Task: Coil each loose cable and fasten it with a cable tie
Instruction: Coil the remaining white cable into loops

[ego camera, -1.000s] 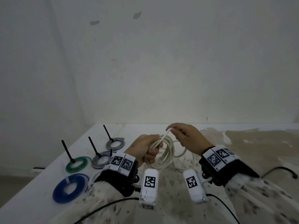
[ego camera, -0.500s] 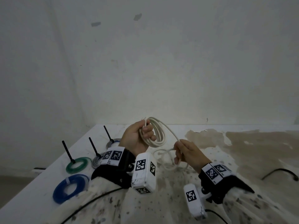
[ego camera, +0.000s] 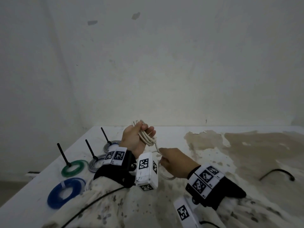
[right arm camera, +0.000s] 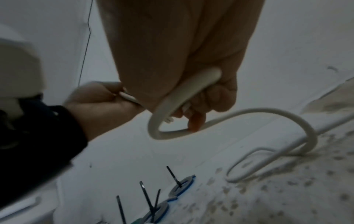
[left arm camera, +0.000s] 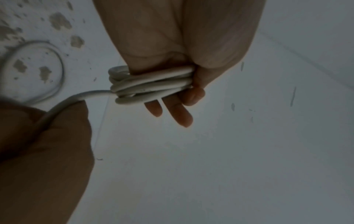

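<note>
A white cable [ego camera: 147, 137] is wound into several loops that my left hand [ego camera: 136, 139] grips, raised above the table. In the left wrist view the loops [left arm camera: 151, 84] lie under my curled fingers [left arm camera: 178, 112]. One strand runs down from the bundle into my right hand [ego camera: 174, 162], which holds it just below and to the right. The right wrist view shows that strand [right arm camera: 184, 97] bent through my right hand's curled fingers, and the loose tail [right arm camera: 283, 133] trails onto the table.
At the table's left lie coiled cables tied with black cable ties: a green coil [ego camera: 74, 167], two grey coils [ego camera: 97, 164] [ego camera: 111, 145], and a blue coil [ego camera: 65, 192]. A black cable [ego camera: 278, 174] lies at the right. The stained tabletop [ego camera: 246, 153] meets a white wall.
My left hand has lifted the looped bundle higher and farther back. My right hand dropped from the bundle's top, sliding along the strand to below it.
</note>
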